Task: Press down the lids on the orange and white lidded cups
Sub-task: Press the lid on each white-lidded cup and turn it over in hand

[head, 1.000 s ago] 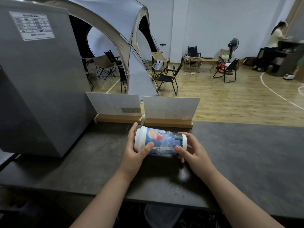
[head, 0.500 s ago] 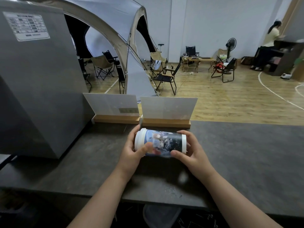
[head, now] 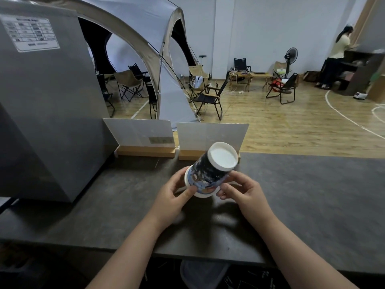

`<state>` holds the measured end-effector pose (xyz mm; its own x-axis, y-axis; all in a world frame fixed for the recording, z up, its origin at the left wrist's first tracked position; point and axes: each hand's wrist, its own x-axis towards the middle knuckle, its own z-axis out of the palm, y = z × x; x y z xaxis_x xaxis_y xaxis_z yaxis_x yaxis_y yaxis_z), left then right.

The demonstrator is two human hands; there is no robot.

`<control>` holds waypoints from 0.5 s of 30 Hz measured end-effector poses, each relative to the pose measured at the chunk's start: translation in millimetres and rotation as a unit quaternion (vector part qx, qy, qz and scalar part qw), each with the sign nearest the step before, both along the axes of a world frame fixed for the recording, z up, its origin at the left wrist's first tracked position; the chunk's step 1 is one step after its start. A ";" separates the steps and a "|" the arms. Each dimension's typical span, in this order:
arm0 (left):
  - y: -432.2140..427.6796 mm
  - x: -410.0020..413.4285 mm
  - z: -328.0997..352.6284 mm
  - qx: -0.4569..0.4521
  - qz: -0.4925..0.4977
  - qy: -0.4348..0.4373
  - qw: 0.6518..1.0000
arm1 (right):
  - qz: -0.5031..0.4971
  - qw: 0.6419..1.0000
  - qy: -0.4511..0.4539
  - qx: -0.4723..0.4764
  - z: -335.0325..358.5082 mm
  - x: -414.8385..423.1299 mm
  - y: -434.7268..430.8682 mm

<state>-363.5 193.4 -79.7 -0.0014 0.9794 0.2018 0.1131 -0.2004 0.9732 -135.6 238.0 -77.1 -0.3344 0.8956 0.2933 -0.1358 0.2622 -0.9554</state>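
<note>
Since a second ago we have tipped the blue-printed cup [head: 208, 176] from sideways to base-up, white lid [head: 203, 195] low; one cup, over the grey counter [head: 312, 195]. Our left hand [head: 170, 199] and right hand [head: 245, 195] both pinch it near the lid; two white boards [head: 141, 132] stand behind, a grey cabinet [head: 45, 111] left.

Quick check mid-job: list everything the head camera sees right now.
cup: one, blue print, white ends, tilted, above the counter
counter: one, dark grey, under the hands
cabinet: one, grey, counter's left
boards: two, white, wooden stands, counter's far edge
tent: one, grey, behind the cabinet
folding chairs: several, black and tan, wooden floor
fan: one, black, far right
person: one, far right
left hand: holds the cup's lower end
right hand: holds the cup's side
</note>
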 end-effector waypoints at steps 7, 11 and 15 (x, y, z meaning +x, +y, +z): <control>0.7 -1.2 -3.2 0.008 0.041 0.045 0.998 | -0.027 0.998 -0.034 0.037 2.8 -3.3 -1.9; -0.6 0.0 -2.5 0.013 0.028 0.004 1.000 | -0.028 0.999 -0.032 0.028 3.0 -4.4 -2.9; -2.3 -1.0 -3.6 0.049 -0.019 -0.073 0.996 | -0.024 1.000 0.009 0.007 2.0 -3.3 -3.0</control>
